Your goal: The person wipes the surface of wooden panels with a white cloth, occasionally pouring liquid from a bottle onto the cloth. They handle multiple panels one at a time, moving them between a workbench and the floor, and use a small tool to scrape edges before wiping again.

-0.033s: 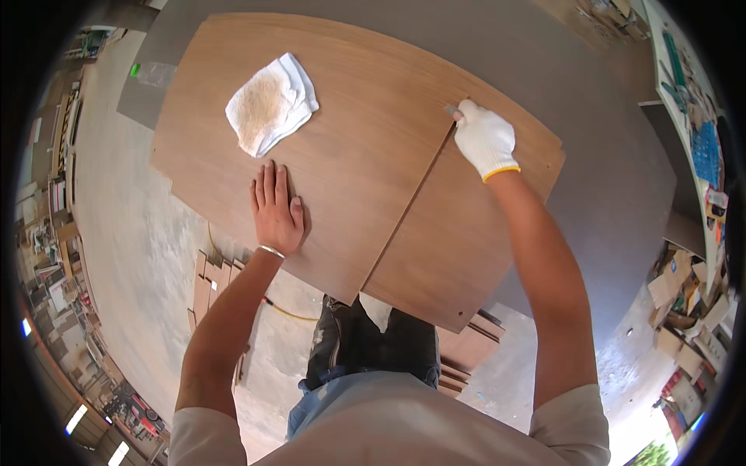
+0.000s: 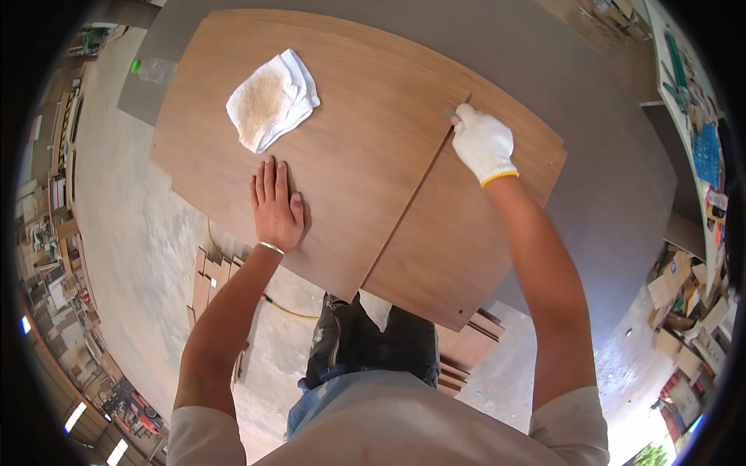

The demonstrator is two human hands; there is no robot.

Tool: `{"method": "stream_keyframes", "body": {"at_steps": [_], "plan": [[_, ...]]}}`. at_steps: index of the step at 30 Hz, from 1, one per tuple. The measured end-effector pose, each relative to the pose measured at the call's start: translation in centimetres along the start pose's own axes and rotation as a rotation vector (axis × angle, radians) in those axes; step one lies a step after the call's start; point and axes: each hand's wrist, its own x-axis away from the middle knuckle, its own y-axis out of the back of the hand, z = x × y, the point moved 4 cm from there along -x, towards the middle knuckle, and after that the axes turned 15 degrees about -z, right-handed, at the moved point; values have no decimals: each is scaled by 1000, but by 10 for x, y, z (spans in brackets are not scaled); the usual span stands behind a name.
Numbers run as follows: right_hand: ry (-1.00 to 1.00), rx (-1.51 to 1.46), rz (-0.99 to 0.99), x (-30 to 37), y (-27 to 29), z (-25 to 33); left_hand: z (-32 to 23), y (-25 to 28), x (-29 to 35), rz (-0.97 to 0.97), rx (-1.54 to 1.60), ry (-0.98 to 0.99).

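A wide brown wooden panel (image 2: pixel 350 101) lies before me, with a dark slanting gap (image 2: pixel 412 206) running from its far right part to its near edge. My left hand (image 2: pixel 277 210), bare and with a white band at the wrist, rests flat on the panel left of the gap, fingers stretched out. In a white knit glove with a yellow cuff, my right hand (image 2: pixel 483 142) is closed near the far end of the gap. It pinches a small thin grey piece (image 2: pixel 448 114), mostly hidden by the fingers. A folded white cloth (image 2: pixel 273 101) with a brown stain lies beyond my left hand.
Under the panel is a grey tabletop (image 2: pixel 614 171). At its far left lies a clear bottle (image 2: pixel 158 71) with a green cap. Wooden boards (image 2: pixel 468 346) are stacked below, near my legs. A yellow hose (image 2: pixel 291 312) crosses the floor. Cardboard scraps (image 2: pixel 688 303) lie at the right.
My right hand has slid slightly toward me along the gap with the grey piece, showing more of the gap's far end. My left hand stays in place.
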Motion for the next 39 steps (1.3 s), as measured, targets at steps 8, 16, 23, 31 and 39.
{"method": "stream_keyframes", "body": {"at_steps": [8, 16, 23, 31, 39], "plan": [[224, -148, -217, 137, -20, 59, 1, 0, 3, -26, -18, -15], [236, -181, -137, 253, -32, 121, 3, -8, 2, -63, -53, -18], [213, -129, 68, 366, -62, 165, 7, -11, 4, -71, -80, -7], [39, -563, 47, 364, -25, 145, 10, -11, 10, -57, -71, 31], [57, -52, -198, 213, -31, 93, 9, -12, 6, -88, -58, 20]]}}
